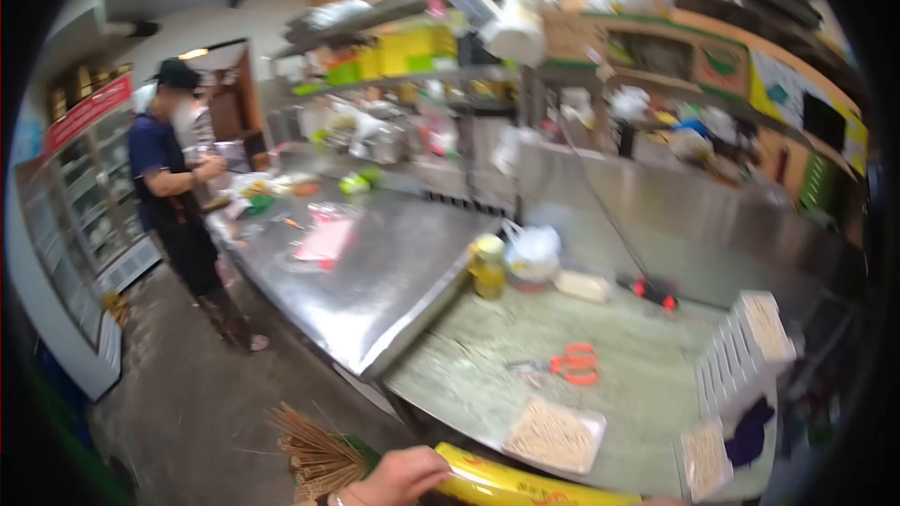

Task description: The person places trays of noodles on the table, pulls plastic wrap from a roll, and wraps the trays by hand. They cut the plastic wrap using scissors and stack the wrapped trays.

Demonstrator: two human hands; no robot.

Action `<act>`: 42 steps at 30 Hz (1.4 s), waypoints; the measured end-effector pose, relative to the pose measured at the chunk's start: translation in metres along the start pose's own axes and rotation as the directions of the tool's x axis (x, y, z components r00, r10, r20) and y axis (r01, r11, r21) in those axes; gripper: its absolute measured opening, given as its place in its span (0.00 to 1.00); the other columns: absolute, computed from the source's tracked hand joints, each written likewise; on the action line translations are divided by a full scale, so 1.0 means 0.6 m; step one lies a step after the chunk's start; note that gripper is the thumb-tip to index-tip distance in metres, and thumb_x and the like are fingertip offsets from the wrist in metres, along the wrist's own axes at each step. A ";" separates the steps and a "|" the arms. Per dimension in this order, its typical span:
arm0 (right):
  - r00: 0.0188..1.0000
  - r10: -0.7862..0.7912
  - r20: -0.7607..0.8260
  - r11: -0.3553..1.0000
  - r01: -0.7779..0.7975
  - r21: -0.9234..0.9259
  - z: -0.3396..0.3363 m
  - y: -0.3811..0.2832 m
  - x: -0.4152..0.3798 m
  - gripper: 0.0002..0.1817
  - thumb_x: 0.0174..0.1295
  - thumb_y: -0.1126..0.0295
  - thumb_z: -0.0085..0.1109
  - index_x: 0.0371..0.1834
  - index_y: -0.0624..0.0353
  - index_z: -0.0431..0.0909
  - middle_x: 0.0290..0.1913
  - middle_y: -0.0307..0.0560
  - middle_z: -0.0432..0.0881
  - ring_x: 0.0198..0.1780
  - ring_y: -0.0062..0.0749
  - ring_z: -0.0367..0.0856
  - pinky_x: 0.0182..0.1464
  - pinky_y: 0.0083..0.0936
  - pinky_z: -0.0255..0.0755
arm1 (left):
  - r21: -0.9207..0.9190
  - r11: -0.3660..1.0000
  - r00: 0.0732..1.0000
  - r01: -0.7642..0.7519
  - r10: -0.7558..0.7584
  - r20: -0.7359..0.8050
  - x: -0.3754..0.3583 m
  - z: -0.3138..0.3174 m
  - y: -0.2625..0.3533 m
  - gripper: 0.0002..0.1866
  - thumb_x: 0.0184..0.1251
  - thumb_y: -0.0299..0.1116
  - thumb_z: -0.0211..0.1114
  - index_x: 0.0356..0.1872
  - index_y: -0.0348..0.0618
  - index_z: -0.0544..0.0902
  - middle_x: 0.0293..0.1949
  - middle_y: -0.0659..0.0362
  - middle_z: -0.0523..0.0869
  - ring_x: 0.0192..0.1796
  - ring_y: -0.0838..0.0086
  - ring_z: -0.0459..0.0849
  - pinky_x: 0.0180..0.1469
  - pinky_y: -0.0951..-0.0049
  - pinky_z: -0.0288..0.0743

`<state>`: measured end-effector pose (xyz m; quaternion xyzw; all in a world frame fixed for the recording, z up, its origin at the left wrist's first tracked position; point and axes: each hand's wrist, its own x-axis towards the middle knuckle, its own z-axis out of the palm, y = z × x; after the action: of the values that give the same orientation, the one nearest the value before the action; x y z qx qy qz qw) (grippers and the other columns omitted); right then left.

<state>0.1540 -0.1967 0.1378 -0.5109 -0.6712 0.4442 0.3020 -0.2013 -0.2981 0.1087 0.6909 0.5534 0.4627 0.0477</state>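
Head view: left hand [405,474] pinches a yellow package's [525,484] left end, near; right hand [664,501], mostly cut off, grip cannot be told. Beyond, orange-handled scissors [574,364] lie on a greenish tabletop [459,347]. 1 person [169,169] stands far left.

The scissors [574,364] lie behind the near tray [555,435].

Yellow printed roll [525,483], glossy, lying lengthwise (slightly tilted), low in view
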 end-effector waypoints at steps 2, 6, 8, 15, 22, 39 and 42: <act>0.942 -0.328 0.066 0.937 0.334 -0.101 -0.018 -0.012 0.007 0.06 0.61 0.75 0.61 0.30 0.68 0.80 0.26 0.49 0.81 0.27 0.31 0.78 0.31 0.26 0.71 | 0.002 0.999 0.999 -0.036 0.036 0.042 0.015 -0.005 0.015 0.04 0.61 0.26 0.66 0.35 0.38 0.81 0.27 0.53 0.79 0.28 0.60 0.79 0.31 0.67 0.74; 0.924 -0.380 -0.043 0.906 0.362 -0.220 -0.014 0.037 0.029 0.06 0.54 0.72 0.65 0.22 0.61 0.80 0.19 0.43 0.79 0.21 0.30 0.77 0.26 0.24 0.68 | 0.172 0.985 0.999 0.029 -0.037 0.041 0.010 -0.007 -0.015 0.09 0.49 0.24 0.74 0.30 0.42 0.81 0.28 0.54 0.83 0.29 0.61 0.83 0.32 0.68 0.77; 0.935 -0.345 -0.080 0.935 0.335 -0.117 -0.020 0.003 0.020 0.02 0.52 0.74 0.64 0.25 0.61 0.82 0.22 0.45 0.81 0.21 0.33 0.80 0.25 0.25 0.70 | 0.103 0.994 0.998 0.041 -0.045 0.036 0.020 -0.009 0.003 0.08 0.51 0.24 0.72 0.30 0.42 0.80 0.28 0.55 0.84 0.29 0.62 0.83 0.31 0.68 0.77; 0.971 -0.202 -0.129 0.975 0.211 0.064 -0.029 -0.017 0.018 0.01 0.54 0.79 0.61 0.29 0.64 0.82 0.21 0.46 0.82 0.23 0.27 0.81 0.24 0.20 0.70 | -0.090 0.993 0.992 0.072 -0.081 -0.097 0.037 -0.015 0.009 0.09 0.53 0.24 0.71 0.29 0.43 0.76 0.24 0.57 0.83 0.26 0.67 0.80 0.30 0.73 0.73; 0.924 -0.359 -0.131 0.927 0.370 0.066 -0.031 -0.036 0.088 0.03 0.56 0.79 0.60 0.32 0.67 0.80 0.25 0.47 0.80 0.23 0.26 0.79 0.27 0.19 0.71 | -0.346 0.914 0.965 0.211 -0.251 -0.076 0.120 -0.006 -0.034 0.04 0.63 0.20 0.61 0.33 0.38 0.74 0.31 0.58 0.78 0.29 0.78 0.75 0.32 0.79 0.70; 0.893 -0.448 0.040 0.871 0.446 -0.208 0.096 0.151 0.401 0.08 0.62 0.70 0.58 0.35 0.62 0.71 0.27 0.46 0.77 0.31 0.30 0.79 0.35 0.26 0.71 | 0.116 0.992 0.978 0.051 -0.073 0.194 0.232 0.197 -0.308 0.09 0.57 0.29 0.71 0.33 0.40 0.79 0.27 0.62 0.74 0.27 0.78 0.69 0.31 0.78 0.66; 0.989 -0.073 0.131 0.997 0.069 0.035 0.114 0.162 0.384 0.09 0.68 0.68 0.51 0.37 0.62 0.67 0.30 0.47 0.82 0.30 0.26 0.80 0.34 0.23 0.72 | -0.082 0.890 0.873 0.448 -0.416 0.255 0.206 0.239 -0.316 0.08 0.68 0.32 0.62 0.36 0.38 0.75 0.28 0.62 0.78 0.28 0.79 0.72 0.31 0.79 0.68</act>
<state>0.0677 0.0116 0.0096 -0.4516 -0.7007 0.4759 0.2803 -0.2437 -0.0615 -0.0096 0.5935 0.6510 0.3943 0.2616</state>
